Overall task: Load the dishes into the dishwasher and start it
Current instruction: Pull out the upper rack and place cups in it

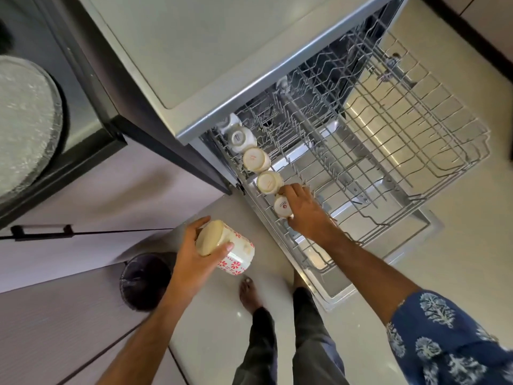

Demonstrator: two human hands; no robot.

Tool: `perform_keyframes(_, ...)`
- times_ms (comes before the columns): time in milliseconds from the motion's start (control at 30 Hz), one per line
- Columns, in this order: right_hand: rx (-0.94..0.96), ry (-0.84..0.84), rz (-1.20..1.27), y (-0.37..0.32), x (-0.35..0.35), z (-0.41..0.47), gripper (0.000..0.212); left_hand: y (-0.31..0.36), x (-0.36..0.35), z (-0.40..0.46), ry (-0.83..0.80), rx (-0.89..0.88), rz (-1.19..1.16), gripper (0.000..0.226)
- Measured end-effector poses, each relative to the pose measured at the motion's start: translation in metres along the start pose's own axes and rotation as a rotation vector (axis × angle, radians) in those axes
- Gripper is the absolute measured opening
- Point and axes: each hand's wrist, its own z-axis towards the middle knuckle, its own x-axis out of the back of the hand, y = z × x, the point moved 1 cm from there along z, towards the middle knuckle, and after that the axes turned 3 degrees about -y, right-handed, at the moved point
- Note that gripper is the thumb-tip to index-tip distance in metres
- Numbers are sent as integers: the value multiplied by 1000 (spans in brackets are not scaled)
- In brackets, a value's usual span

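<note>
Our right hand (301, 209) curls around a small cup (283, 206) at the near end of the upper rack (388, 151) — three cups (255, 159) sit upside down behind it — while our left hand (195, 255) grips a flowered mug (236, 252) above the floor.

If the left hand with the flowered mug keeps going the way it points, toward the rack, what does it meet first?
Probably the upside-down cup that the right hand is setting in the upper rack, or that hand itself; depth is unclear. The left hand grips the flowered mug.
</note>
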Motion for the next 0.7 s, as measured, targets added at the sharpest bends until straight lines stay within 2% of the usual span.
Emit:
perform_keyframes(300, -12, -25, -120, 3, 3, 8, 73, 25, 1, -2, 11, -87, 0, 75)
perform_keyframes(533, -14, -58, 10, 10, 27, 7, 81, 67, -10, -9, -108, -248, 0, 83)
perform_keyframes(600, -77, 26, 171, 9, 52, 0, 67, 84, -17, -8, -176, -329, 4, 89)
perform_keyframes(633, -117, 45, 371, 5, 68, -5, 57, 92, -23, -6, -213, -361, -6, 91)
perform_keyframes(700, -163, -34, 890, -9, 101, -17, 40, 106, -39, -1, -285, -383, -51, 93)
